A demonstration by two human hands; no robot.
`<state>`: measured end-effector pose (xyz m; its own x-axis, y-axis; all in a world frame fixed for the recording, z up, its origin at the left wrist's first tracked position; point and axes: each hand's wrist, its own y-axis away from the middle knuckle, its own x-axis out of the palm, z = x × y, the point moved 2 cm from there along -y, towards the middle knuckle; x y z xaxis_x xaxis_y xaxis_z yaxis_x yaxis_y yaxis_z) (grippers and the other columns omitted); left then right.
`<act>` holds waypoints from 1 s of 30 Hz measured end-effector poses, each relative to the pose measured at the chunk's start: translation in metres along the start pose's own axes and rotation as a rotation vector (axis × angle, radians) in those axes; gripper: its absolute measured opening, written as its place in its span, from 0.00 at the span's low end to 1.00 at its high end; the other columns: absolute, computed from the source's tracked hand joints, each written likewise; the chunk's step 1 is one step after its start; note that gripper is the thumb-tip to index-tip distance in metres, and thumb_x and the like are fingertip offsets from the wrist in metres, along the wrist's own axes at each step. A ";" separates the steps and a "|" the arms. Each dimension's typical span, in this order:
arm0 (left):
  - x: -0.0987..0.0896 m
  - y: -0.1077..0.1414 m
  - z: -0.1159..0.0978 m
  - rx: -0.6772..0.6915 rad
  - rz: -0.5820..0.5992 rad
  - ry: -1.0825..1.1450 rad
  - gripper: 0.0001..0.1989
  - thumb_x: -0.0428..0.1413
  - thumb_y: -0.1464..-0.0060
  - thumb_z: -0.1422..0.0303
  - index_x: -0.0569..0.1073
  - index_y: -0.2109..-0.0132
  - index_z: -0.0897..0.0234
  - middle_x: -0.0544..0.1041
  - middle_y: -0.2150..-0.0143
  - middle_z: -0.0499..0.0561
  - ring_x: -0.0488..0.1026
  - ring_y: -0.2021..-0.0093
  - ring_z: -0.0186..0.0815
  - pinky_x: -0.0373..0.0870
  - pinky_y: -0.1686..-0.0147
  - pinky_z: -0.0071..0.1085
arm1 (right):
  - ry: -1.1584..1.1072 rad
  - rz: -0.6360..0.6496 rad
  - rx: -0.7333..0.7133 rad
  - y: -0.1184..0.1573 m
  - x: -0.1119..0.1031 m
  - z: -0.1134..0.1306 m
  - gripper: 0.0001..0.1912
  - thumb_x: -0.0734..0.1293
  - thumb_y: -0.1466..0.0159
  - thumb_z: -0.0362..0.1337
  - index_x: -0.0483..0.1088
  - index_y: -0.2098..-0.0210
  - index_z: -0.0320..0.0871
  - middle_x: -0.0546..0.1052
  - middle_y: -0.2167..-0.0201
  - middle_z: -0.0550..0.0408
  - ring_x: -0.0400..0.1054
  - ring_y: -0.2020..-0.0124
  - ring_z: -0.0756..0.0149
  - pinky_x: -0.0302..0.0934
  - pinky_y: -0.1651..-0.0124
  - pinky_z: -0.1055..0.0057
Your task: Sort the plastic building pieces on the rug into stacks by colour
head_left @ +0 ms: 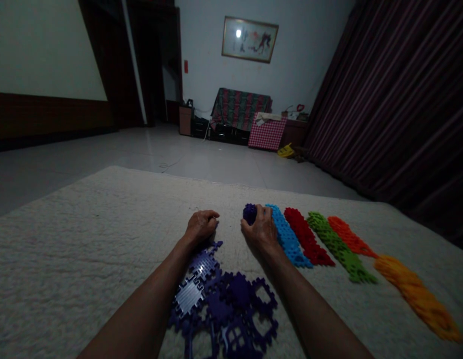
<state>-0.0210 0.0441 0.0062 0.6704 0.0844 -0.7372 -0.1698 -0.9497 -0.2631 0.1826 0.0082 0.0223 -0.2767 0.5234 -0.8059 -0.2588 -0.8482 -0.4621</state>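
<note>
My right hand is closed round a short stack of dark purple toothed pieces, just left of the blue row. Over the far end of a spread of loose purple pieces, my left hand has its fingers curled together; a bit of purple shows beneath them, too small to make out. The loose pieces lie flat between my forearms, some solid, some frame-shaped. Right of my right hand lie rows of stacked pieces: blue, red, green, orange-red and yellow-orange.
A cream blanket lies under everything, its far edge meeting the tiled floor. Far back stand a cloth-covered item and a red checked cloth. A dark curtain hangs at the right.
</note>
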 end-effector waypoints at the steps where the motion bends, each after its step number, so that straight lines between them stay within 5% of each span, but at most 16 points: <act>1: 0.000 0.000 0.000 -0.002 0.000 0.007 0.16 0.52 0.45 0.70 0.81 0.54 0.60 0.83 0.54 0.52 0.78 0.51 0.38 0.70 0.48 0.29 | -0.003 -0.003 -0.007 0.001 0.000 0.000 0.30 0.69 0.43 0.43 0.62 0.44 0.40 0.66 0.48 0.42 0.67 0.52 0.54 0.63 0.53 0.63; 9: -0.001 -0.001 0.002 -0.038 -0.015 0.115 0.16 0.53 0.49 0.72 0.82 0.56 0.60 0.83 0.58 0.52 0.78 0.55 0.39 0.71 0.50 0.31 | -0.132 -0.043 -0.117 0.004 -0.012 -0.010 0.20 0.65 0.41 0.38 0.68 0.49 0.40 0.71 0.54 0.43 0.67 0.54 0.54 0.63 0.53 0.61; 14: -0.004 -0.005 0.009 -0.177 -0.035 0.419 0.17 0.55 0.54 0.71 0.82 0.57 0.65 0.81 0.69 0.53 0.76 0.69 0.36 0.72 0.65 0.30 | -0.434 0.206 -0.261 0.023 -0.015 -0.011 0.10 0.62 0.41 0.32 0.74 0.62 0.43 0.76 0.66 0.52 0.70 0.67 0.64 0.64 0.59 0.67; 20: -0.007 -0.009 0.013 -0.311 -0.065 0.803 0.19 0.58 0.62 0.70 0.81 0.59 0.67 0.78 0.72 0.50 0.72 0.76 0.30 0.67 0.73 0.26 | -0.588 0.463 -0.499 0.041 -0.012 0.022 0.13 0.65 0.42 0.31 0.74 0.57 0.42 0.78 0.60 0.51 0.71 0.62 0.65 0.65 0.56 0.68; 25: -0.006 -0.014 0.019 -0.347 -0.094 0.917 0.18 0.59 0.64 0.70 0.80 0.61 0.68 0.77 0.74 0.48 0.69 0.80 0.28 0.66 0.76 0.26 | -0.458 0.524 -0.719 0.049 -0.009 0.050 0.20 0.64 0.44 0.26 0.72 0.52 0.42 0.77 0.54 0.48 0.69 0.53 0.61 0.62 0.48 0.63; 30: -0.004 -0.013 0.019 -0.343 -0.095 0.854 0.19 0.58 0.62 0.70 0.81 0.59 0.67 0.78 0.73 0.48 0.69 0.78 0.28 0.66 0.75 0.26 | -0.320 0.542 -0.667 0.053 -0.011 0.051 0.14 0.63 0.41 0.27 0.74 0.57 0.43 0.75 0.59 0.51 0.68 0.56 0.63 0.62 0.50 0.65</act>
<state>-0.0352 0.0620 0.0001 0.9987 0.0452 0.0232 0.0452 -0.9990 0.0004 0.1251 -0.0383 0.0259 -0.4733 -0.0469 -0.8797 0.5419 -0.8028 -0.2488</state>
